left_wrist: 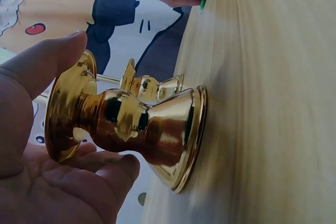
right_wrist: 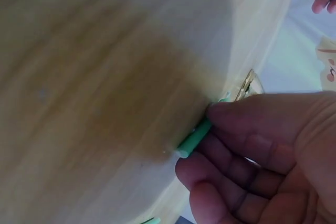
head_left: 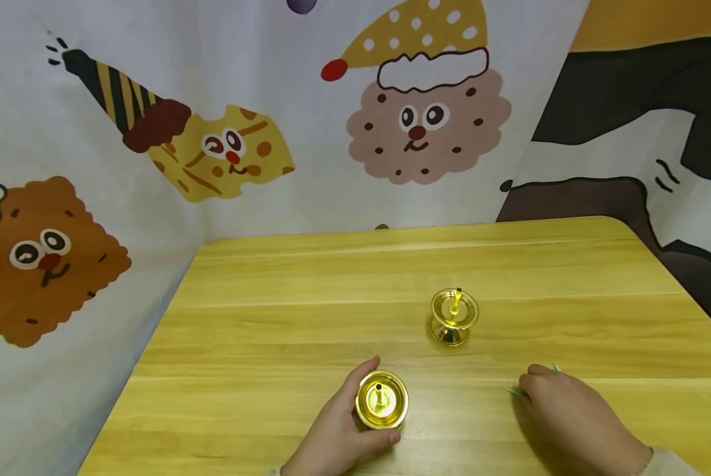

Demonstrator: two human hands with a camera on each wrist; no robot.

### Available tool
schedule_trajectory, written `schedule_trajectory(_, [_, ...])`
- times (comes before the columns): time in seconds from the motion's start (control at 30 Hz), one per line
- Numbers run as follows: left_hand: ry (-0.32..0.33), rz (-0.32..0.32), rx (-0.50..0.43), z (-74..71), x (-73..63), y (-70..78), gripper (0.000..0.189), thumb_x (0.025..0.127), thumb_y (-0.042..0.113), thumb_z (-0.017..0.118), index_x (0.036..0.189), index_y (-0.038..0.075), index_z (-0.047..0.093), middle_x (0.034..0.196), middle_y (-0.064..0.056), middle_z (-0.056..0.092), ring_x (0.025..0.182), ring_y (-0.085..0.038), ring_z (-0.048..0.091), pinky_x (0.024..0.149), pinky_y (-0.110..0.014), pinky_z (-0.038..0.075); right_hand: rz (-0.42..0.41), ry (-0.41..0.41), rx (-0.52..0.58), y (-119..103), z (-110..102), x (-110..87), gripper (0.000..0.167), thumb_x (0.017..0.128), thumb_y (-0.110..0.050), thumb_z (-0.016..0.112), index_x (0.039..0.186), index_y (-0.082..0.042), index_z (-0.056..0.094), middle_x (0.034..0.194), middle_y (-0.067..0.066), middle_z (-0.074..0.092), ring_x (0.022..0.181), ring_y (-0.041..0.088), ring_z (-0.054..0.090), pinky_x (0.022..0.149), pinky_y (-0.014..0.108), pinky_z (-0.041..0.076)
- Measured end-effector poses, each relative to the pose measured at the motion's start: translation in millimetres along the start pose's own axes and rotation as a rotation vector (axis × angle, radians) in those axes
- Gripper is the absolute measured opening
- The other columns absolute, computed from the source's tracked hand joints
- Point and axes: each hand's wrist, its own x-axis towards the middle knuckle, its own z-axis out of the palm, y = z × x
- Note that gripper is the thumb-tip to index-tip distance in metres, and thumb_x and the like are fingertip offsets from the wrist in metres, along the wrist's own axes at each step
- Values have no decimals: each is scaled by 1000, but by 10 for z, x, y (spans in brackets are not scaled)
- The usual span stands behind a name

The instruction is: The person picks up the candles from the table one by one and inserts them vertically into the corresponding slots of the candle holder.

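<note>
My left hand (head_left: 340, 423) curls round the upper cup of a shiny gold candle holder (head_left: 382, 400), thumb on one side and fingers on the other. It is upright, with a short central tube in its cup; in the left wrist view its flared base (left_wrist: 184, 140) is right at the tabletop. Farther back stands a matching gold candle holder (head_left: 454, 317). To the right, my right hand (head_left: 569, 410) is low over the table, pinching a thin green stick (right_wrist: 195, 139) between thumb and fingers. One end of the stick looks pale.
Another green stick (right_wrist: 151, 221) shows at the lower edge of the right wrist view, close to the right hand. The wooden table (head_left: 284, 330) reaches back to a hanging cloth (head_left: 313, 165) printed with cartoon biscuits, which also lines the left side.
</note>
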Motion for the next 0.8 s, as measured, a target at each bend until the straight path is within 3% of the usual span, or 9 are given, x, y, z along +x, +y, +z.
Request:
schedule_trajectory(0.23, [-10, 6, 28, 9, 3, -2, 96, 81, 34, 85, 158, 25, 29, 141, 0, 55, 127, -24, 54, 108, -52, 39, 88, -138, 120, -16, -22, 27, 28, 92, -17, 66, 68, -21, 53, 69, -9, 43, 58, 8, 36, 55, 27, 37])
schedule_trajectory(0.53, [-2, 16, 93, -16, 10, -9, 94, 81, 40, 84, 157, 28, 30, 133, 5, 60, 121, -18, 57, 105, -47, 42, 126, -97, 190, 33, -51, 114, 14, 86, -12, 70, 76, -18, 62, 74, -10, 51, 65, 7, 43, 57, 27, 41])
schedule_trajectory(0.67, [-2, 22, 89, -26, 5, -23, 94, 80, 38, 85, 157, 28, 31, 132, 5, 61, 119, -16, 57, 104, -42, 43, 95, -33, 213, -5, -52, 120, 13, 85, -12, 75, 80, -17, 64, 75, -12, 54, 65, 3, 45, 57, 26, 44])
schedule_trajectory(0.8, [-10, 30, 64, -30, 8, -19, 93, 81, 37, 85, 157, 26, 31, 130, 5, 62, 116, -14, 59, 102, -34, 44, 17, 190, 287, -91, -81, 122, 22, 77, -5, 79, 81, -20, 64, 74, -18, 57, 64, -5, 49, 55, 20, 48])
